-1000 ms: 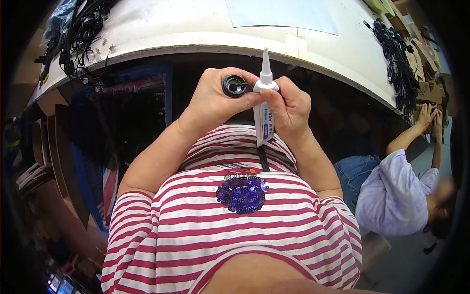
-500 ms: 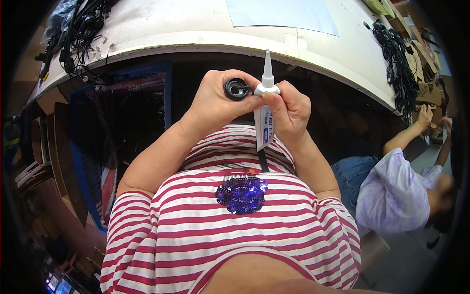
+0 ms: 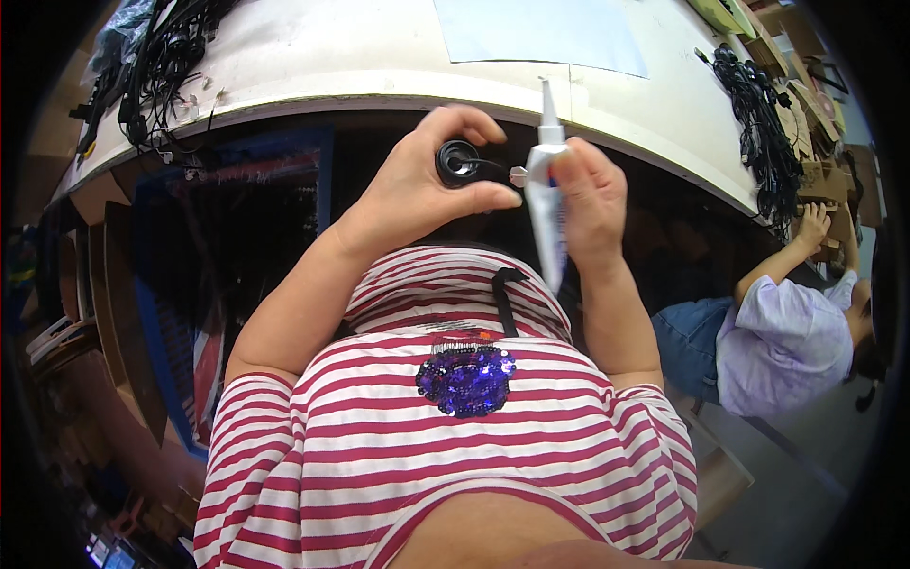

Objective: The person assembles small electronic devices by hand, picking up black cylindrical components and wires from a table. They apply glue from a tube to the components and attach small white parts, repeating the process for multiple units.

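My left hand point(image 3: 408, 190) holds a black round part point(image 3: 457, 163) with a ring-shaped end, its thumb and forefinger spread apart around it. A short black piece runs right from the ring to a small metal tip point(image 3: 518, 176) between that thumb and forefinger. In my right hand point(image 3: 595, 204) is a white squeeze tube point(image 3: 545, 204) with a long tapered nozzle pointing up, gripped near its neck. The tube stands close beside the metal tip; motion smears it, and I cannot tell whether they touch.
Ahead runs a white worktable point(image 3: 332, 81) with a pale sheet point(image 3: 540, 33) on it. Bundles of black cables point(image 3: 156, 76) lie at its left, and more cables point(image 3: 758, 123) at its right. A blue crate point(image 3: 156, 313) stands low at left. Another person point(image 3: 787, 341) works at far right, near cardboard boxes.
My right hand has moved right with the tube, away from my left hand. My left thumb and forefinger have spread apart, showing the metal tip. The person at right has shifted slightly.
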`<state>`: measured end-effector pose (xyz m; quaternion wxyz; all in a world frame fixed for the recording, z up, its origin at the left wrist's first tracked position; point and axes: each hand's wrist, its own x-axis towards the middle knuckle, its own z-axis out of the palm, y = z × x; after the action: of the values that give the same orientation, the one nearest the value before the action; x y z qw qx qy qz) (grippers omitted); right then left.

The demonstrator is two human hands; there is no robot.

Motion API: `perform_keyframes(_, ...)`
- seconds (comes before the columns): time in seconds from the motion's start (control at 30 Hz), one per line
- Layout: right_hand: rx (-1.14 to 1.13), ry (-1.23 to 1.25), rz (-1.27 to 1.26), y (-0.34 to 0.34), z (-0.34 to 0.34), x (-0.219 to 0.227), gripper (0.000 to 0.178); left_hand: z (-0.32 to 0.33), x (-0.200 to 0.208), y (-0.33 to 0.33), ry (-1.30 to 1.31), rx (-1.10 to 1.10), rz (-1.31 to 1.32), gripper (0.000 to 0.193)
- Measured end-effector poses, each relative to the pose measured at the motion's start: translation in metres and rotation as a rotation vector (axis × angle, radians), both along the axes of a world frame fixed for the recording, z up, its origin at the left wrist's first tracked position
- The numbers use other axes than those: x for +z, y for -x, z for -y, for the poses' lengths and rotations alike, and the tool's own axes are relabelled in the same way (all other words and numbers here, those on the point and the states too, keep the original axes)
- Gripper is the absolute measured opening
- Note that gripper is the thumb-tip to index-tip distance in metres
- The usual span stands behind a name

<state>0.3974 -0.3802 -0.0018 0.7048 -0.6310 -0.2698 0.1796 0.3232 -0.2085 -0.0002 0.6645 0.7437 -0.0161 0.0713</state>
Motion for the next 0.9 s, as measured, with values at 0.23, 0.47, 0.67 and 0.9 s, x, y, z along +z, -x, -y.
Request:
perform_keyframes(0.23,0.49,-0.456,-0.774,-0.023,0.031,0.013,0.04,-0.009,-0.02,0.003,0.228,-0.137,0.032,0.034)
perform_keyframes(0.47,0.67,-0.42,-1.021,-0.007,0.038,0.015,0.042,-0.011,-0.023,0.003,0.162,-0.182,0.073,0.025)
perform_keyframes(0.67,0.608,-0.266,-1.042,0.011,0.031,0.024,0.041,0.001,-0.009,0.009,0.086,-0.129,-0.068,0.009)
perform_keyframes(0.9,0.598,-0.219,-1.077,0.019,0.022,0.018,0.038,-0.002,-0.016,0.007,-0.003,-0.07,0.028,0.011)
